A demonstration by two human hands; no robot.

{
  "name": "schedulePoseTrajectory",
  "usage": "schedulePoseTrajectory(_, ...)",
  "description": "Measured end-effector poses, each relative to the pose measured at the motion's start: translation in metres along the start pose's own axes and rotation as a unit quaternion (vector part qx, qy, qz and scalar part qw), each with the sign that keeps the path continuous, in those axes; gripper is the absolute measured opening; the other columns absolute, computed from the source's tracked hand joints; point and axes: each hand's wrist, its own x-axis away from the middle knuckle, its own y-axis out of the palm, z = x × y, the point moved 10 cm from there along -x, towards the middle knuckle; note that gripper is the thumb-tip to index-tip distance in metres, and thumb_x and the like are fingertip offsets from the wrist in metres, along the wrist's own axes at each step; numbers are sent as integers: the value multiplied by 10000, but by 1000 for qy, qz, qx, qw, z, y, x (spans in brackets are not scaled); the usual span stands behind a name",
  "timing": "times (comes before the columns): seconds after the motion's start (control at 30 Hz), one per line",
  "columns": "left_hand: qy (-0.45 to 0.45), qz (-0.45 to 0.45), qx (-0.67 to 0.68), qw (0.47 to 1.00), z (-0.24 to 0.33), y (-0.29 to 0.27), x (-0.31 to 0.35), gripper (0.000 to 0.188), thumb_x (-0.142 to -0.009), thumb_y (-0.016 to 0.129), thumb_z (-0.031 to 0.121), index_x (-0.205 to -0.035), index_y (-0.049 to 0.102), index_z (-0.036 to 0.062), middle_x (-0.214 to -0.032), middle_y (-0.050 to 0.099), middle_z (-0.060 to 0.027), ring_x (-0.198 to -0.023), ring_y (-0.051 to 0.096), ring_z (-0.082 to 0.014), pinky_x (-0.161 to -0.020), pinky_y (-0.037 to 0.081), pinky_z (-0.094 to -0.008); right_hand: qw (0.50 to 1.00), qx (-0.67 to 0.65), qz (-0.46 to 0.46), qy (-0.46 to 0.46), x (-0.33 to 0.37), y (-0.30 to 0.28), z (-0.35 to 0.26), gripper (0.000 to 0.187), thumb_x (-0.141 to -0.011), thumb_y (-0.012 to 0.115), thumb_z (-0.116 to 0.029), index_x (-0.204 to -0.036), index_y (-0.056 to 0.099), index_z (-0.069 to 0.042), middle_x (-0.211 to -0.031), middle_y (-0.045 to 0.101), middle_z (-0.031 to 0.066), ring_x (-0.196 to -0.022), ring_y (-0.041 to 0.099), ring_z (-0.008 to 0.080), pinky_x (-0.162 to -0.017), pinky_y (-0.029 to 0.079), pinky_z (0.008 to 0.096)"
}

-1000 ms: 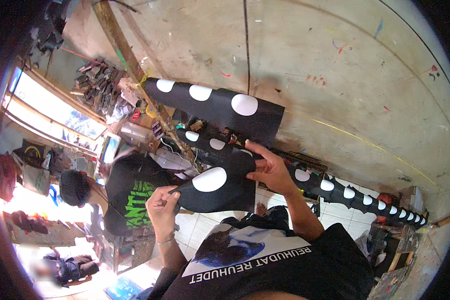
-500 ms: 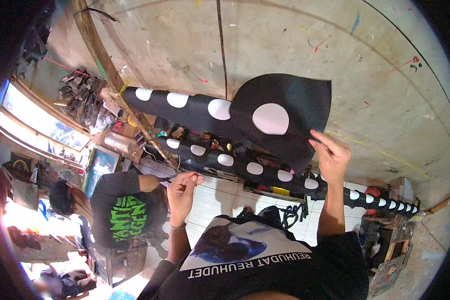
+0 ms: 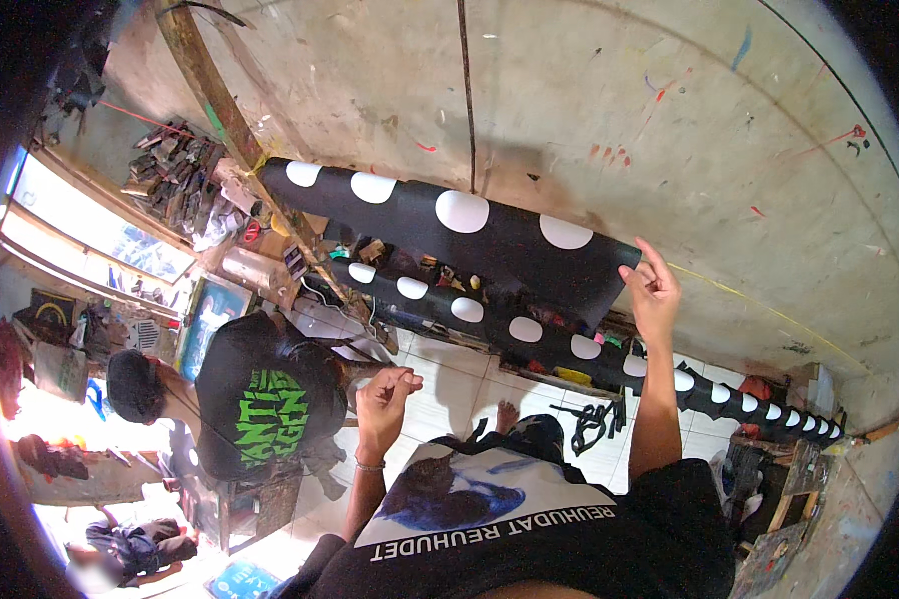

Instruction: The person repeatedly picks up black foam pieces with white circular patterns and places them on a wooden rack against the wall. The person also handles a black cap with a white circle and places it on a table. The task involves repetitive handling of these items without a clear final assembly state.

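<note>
At upper centre, the black dotted sheet (image 3: 514, 252) hangs, right hand (image 3: 655, 299) at its right edge, thumb and forefinger apart, pinch or touch unclear! Edge-handling looks like the step; shifting it would call for a sure grip. And the left hand (image 3: 382, 401): fingertips bunched, contents unclear; lower dotted strip (image 3: 555, 339) crowds below.

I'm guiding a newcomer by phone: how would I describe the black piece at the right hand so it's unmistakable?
Find the paint-flecked wall, then the upper row of black, white-spotted pieces beside it. Follow that row right to its end piece. It alone in that row has the right hand at its outer edge.
</note>
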Motion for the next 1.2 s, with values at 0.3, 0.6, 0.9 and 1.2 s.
schedulePoseTrajectory(0.3, -4, 24, -174, 984, -71, -69, 57, 178, -839, 584, 152, -915, 612, -6, -788, 654, -132, -698, 641, -244, -637, 493, -334, 948, 145, 270, -84, 105, -29, -22, 267, -887, 521, -121, -1129, 544, -10, -737, 546, 46, -624, 490, 106, -550, 419, 240)
schedulePoseTrajectory(0.6, -243, 222, -136, 934, -287, -228, 298, 309, -834, 583, 263, -951, 602, -22, -868, 653, -184, -809, 637, -327, -735, 502, -365, 707, 160, -688, -41, 400, 392, 63, 303, -765, 651, -156, -1019, 601, 2, -803, 658, 157, -713, 636, 198, -641, 494, 313)
schedulePoseTrajectory(0.9, -439, 617, 175, 630, -454, -255, 667, 246, -817, 556, 191, -893, 602, -38, -780, 662, -142, -636, 648, -189, -525, 498, -280, 389, 32, -899, -201, 733, 591, 41, 314, -768, 627, -226, -997, 603, -12, -851, 645, 186, -741, 643, 260, -673, 493, 364)
schedulePoseTrajectory(1.2, -580, 374, -93, 718, -533, -172, 736, 235, -832, 549, 159, -917, 600, -53, -748, 655, -130, -634, 640, -217, -554, 509, -313, 506, -25, -699, 505, 885, 862, 101, 293, -869, 553, -243, -1067, 525, -28, -968, 594, 135, -834, 583, 226, -704, 509, 358)
